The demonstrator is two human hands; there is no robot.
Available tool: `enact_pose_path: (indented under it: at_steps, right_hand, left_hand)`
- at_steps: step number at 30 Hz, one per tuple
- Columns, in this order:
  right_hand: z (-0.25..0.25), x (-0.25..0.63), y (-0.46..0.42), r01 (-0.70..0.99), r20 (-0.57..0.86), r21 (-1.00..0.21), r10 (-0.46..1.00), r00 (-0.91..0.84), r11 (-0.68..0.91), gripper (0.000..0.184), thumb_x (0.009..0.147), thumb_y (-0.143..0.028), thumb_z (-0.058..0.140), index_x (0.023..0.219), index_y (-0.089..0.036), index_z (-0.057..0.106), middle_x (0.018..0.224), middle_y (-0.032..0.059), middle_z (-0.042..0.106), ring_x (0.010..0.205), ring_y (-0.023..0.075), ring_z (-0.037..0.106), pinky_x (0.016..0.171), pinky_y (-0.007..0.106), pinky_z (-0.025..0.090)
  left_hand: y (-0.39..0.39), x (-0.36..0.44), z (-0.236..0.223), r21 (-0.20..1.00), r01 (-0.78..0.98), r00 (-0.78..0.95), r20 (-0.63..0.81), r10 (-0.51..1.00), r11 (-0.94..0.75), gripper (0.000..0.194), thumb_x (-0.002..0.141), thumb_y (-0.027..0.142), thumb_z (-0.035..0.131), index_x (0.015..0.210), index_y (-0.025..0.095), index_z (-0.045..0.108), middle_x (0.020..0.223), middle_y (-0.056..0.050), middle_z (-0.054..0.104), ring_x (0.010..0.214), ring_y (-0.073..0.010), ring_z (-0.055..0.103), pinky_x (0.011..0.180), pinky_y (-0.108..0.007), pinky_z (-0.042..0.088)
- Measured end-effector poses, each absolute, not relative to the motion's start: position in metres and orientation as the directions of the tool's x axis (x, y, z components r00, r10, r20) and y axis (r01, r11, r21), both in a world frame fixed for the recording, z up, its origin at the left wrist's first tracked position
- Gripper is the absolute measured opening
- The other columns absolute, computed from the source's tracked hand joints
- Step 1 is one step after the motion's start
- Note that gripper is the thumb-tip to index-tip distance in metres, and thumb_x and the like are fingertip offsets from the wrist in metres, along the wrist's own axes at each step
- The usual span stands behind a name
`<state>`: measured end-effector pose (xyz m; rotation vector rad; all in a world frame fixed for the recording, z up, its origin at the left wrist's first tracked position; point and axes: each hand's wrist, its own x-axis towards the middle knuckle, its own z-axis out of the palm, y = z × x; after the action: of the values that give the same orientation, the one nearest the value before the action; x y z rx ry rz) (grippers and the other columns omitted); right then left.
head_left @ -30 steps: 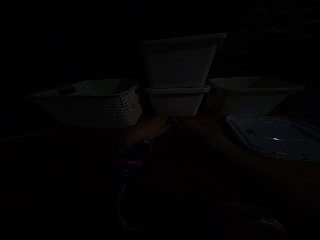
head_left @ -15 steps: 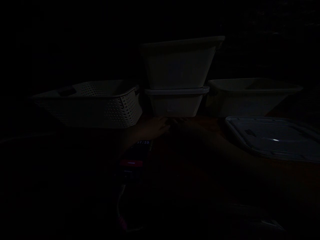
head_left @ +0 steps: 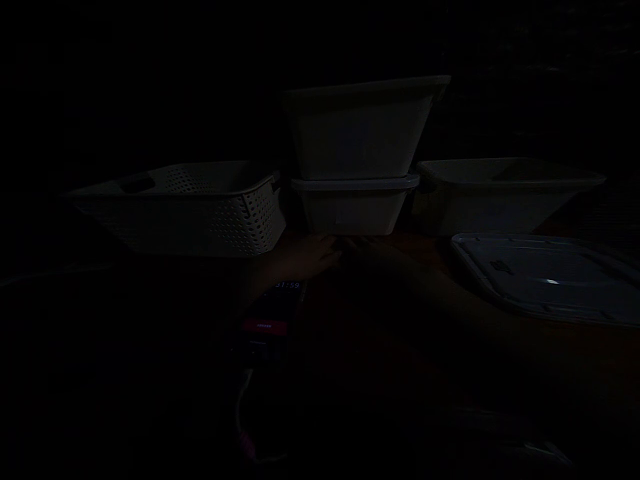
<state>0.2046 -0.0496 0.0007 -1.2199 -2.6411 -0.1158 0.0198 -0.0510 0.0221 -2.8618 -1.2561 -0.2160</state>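
Observation:
The picture is very dark. My left hand (head_left: 311,257) lies flat on the brown table with its fingers stretched out, holding nothing. Beside it rests my right hand (head_left: 369,248), dimly lit, fingers apart and apparently flat on the tabletop. Both hands are just in front of two stacked pale bins, the lower bin (head_left: 353,212) with a lid and the upper bin (head_left: 357,133) on top of it. A phone (head_left: 270,310) lies near my left wrist, its screen lit with digits ending in 59 and a red bar.
A pale perforated basket (head_left: 200,223) stands to the left. At the right is an open pale bin (head_left: 485,203), with a translucent lid (head_left: 550,277) lying in front of it. A white cable (head_left: 239,403) runs from the phone toward the near edge.
The digits on the phone have gone from 58 to 59. The view has shifted very slightly; both hands stay where they were.

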Motion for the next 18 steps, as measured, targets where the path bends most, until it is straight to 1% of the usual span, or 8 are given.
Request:
enact_pose_path:
  at_steps: [2,7,13,18]
  right_hand:
    - [0.0014,0.2044,-0.0501,0.761,0.229,-0.035,0.746,-0.625,0.648,0.042,0.090,-0.033,0.041,0.126,-0.012,0.046,0.130,0.0168,0.051,0.116,0.0278,0.050,0.093,0.041,0.041]
    - [0.0027,0.2041,-0.0510,0.756,0.227,-0.059,0.747,-0.625,0.651,0.041,0.091,-0.032,0.039,0.126,-0.012,0.047,0.131,0.0169,0.050,0.116,0.0289,0.051,0.093,0.042,0.041]
    - [0.0044,0.2041,-0.0522,0.758,0.224,-0.049,0.746,-0.627,0.651,0.043,0.091,-0.033,0.040,0.127,-0.011,0.046,0.131,0.0183,0.050,0.117,0.0279,0.050,0.096,0.042,0.040]
    - [0.0011,0.2037,-0.0519,0.756,0.249,-0.040,0.739,-0.625,0.653,0.043,0.091,-0.034,0.036,0.126,-0.010,0.046,0.128,0.0182,0.051,0.117,0.0268,0.049,0.095,0.041,0.040]
  left_hand:
    - [-0.0507,0.0198,0.0216,0.037,0.736,0.668,0.126,0.734,-0.676,0.042,0.095,0.039,0.030,0.133,0.021,0.037,0.140,-0.008,0.042,0.127,-0.0227,0.039,0.106,-0.037,0.027]
    - [-0.0496,0.0203,0.0203,0.016,0.732,0.674,0.132,0.727,-0.682,0.042,0.096,0.036,0.029,0.133,0.020,0.036,0.142,-0.008,0.039,0.129,-0.0210,0.038,0.106,-0.036,0.026]
    - [-0.0501,0.0201,0.0208,0.013,0.735,0.670,0.141,0.728,-0.678,0.042,0.095,0.038,0.029,0.134,0.022,0.036,0.141,-0.008,0.041,0.128,-0.0224,0.039,0.106,-0.038,0.027]
    - [-0.0512,0.0200,0.0220,0.008,0.735,0.671,0.133,0.730,-0.678,0.043,0.095,0.039,0.029,0.134,0.022,0.036,0.141,-0.008,0.040,0.128,-0.0230,0.039,0.105,-0.038,0.028]
